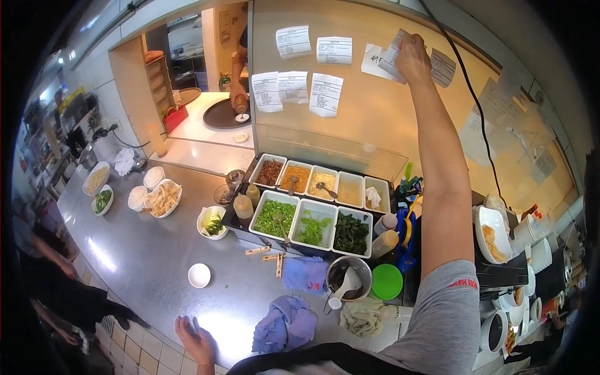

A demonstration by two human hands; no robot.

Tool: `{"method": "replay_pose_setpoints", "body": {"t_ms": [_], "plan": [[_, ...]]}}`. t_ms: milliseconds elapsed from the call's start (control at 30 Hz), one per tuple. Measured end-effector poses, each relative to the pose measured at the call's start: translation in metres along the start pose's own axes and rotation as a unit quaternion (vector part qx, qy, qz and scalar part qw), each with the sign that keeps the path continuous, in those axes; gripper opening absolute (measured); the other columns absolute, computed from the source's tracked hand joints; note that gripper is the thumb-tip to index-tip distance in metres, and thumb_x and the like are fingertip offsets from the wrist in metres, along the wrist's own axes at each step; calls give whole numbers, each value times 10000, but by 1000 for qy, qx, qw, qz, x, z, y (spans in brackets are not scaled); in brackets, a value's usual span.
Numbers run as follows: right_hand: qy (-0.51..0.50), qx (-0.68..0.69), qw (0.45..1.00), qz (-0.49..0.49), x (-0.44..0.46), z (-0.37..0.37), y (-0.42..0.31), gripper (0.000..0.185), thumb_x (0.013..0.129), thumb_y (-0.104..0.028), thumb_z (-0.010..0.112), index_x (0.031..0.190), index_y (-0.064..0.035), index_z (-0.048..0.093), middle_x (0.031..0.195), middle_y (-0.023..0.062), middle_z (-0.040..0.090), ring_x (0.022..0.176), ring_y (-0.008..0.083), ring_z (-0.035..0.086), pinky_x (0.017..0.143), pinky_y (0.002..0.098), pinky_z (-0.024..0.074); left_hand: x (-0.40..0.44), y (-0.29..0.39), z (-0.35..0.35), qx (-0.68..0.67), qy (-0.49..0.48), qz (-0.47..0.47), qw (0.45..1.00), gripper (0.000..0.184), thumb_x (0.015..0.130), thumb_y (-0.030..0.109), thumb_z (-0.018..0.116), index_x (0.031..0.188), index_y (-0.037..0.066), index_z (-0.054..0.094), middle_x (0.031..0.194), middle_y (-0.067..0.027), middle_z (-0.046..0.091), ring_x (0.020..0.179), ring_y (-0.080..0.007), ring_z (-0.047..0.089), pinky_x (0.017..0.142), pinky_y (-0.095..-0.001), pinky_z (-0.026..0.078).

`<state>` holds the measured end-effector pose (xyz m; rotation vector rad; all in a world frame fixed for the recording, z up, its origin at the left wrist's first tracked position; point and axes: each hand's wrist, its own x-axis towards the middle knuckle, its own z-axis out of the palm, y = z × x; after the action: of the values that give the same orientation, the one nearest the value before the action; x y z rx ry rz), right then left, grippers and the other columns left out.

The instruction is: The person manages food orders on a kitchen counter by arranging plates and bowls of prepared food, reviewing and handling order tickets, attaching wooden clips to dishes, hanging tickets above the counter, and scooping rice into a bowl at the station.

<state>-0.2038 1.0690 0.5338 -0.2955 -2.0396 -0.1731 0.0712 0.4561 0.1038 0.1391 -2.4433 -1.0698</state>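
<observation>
My right hand [414, 57] is raised to the wall, its fingers closed on a printed order slip [392, 57]. That slip overlaps a white paper [374, 60] with handwriting on it, and a shaded slip [442, 67] hangs just to the right. Low at the counter's front edge, my left hand [196, 342] is closed around something small and pale that I cannot make out. Nearest to it on the steel counter are a small white bowl [199, 275] and a crumpled purple cloth [285, 325].
Topping tubs [273, 214] stand in a rack below the wall, with squeeze bottles [243, 206] beside them. A metal pot [348, 279] and green lid [387, 281] sit at the front. Several food bowls [164, 199] stand left. Another person's hand [239, 97] is over a round tray [219, 115].
</observation>
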Motion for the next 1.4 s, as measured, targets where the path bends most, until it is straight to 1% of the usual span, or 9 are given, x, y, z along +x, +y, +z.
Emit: {"method": "replay_pose_setpoints", "body": {"t_ms": [200, 333, 533, 667, 800, 867, 1100, 1200, 1400], "plan": [[17, 51, 998, 12, -20, -20, -23, 224, 776, -57, 531, 997, -31, 539, 1232, 276, 452, 982, 384, 571, 838, 457, 467, -1, -8, -4, 10, -8, 8, 1000, 389, 822, 10, 512, 1193, -46, 410, 1306, -225, 344, 1192, -349, 406, 1009, -386, 360], [-184, 229, 955, -31, -108, -65, -88, 76, 821, -114, 537, 871, -58, 527, 863, 142, 591, 760, 278, 583, 669, 382, 471, -2, 2, -9, -36, -15, 10, 999, 471, 761, 13, 496, 1219, -35, 400, 1313, -220, 346, 1192, -360, 405, 1016, -398, 352], [-654, 322, 602, -327, -288, -232, -166, 301, 837, -222, 595, 1110, -111, 534, 997, 115, 607, 931, 298, 586, 805, 395, 460, -4, -12, -10, -66, -22, 50, 996, 505, 716, 3, 518, 1211, -29, 426, 1290, -233, 396, 1194, -385, 393, 1004, -430, 333], [-712, 360, 550, -246, -304, -244, -168, 345, 825, -238, 624, 1141, -117, 555, 1077, 122, 607, 957, 249, 600, 808, 352, 471, 0, -13, -18, 7, -54, 106, 993, 529, 707, -5, 537, 1224, -10, 424, 1291, -220, 398, 1136, -358, 443, 937, -392, 387], [-524, 309, 769, -194, -252, -161, -158, 350, 837, -183, 588, 1170, -84, 555, 875, 105, 653, 786, 199, 619, 713, 332, 492, 5, -25, -33, -98, -69, 50, 992, 547, 705, -24, 542, 1237, 11, 421, 1292, -185, 394, 1020, -296, 480, 877, -355, 417], [-456, 377, 806, 5, -210, -102, -155, 335, 836, -130, 572, 1169, -93, 571, 751, 80, 642, 603, 121, 565, 574, 283, 481, 15, -38, -38, -136, -73, 20, 988, 557, 708, -35, 542, 1247, 27, 420, 1288, -160, 394, 949, -255, 491, 836, -335, 434], [-97, 562, 783, 247, -55, 3, -206, 484, 839, -80, 553, 1286, 46, 416, 756, 132, 624, 553, 143, 589, 433, 249, 463, 114, -50, -74, -182, -75, 3, 980, 519, 749, -46, 519, 1252, 45, 431, 1264, -108, 427, 950, -184, 491, 692, -262, 432], [-64, 562, 769, 297, -5, 42, -221, 423, 856, -100, 588, 1215, 67, 440, 1068, 187, 547, 682, 189, 641, 444, 239, 492, 161, -79, -83, -182, -57, -5, 982, 490, 768, -38, 504, 1248, 40, 442, 1244, -92, 454, 951, -176, 492, 693, -259, 425], [-60, 606, 667, 429, 31, 77, -245, 164, 848, -89, 602, 924, 41, 536, 622, 113, 572, 479, 163, 562, 414, 245, 495, 245, -96, -87, -206, -68, -17, 976, 424, 796, -19, 503, 1216, 33, 479, 1183, -85, 510, 955, -169, 502, 719, -263, 421]]}}
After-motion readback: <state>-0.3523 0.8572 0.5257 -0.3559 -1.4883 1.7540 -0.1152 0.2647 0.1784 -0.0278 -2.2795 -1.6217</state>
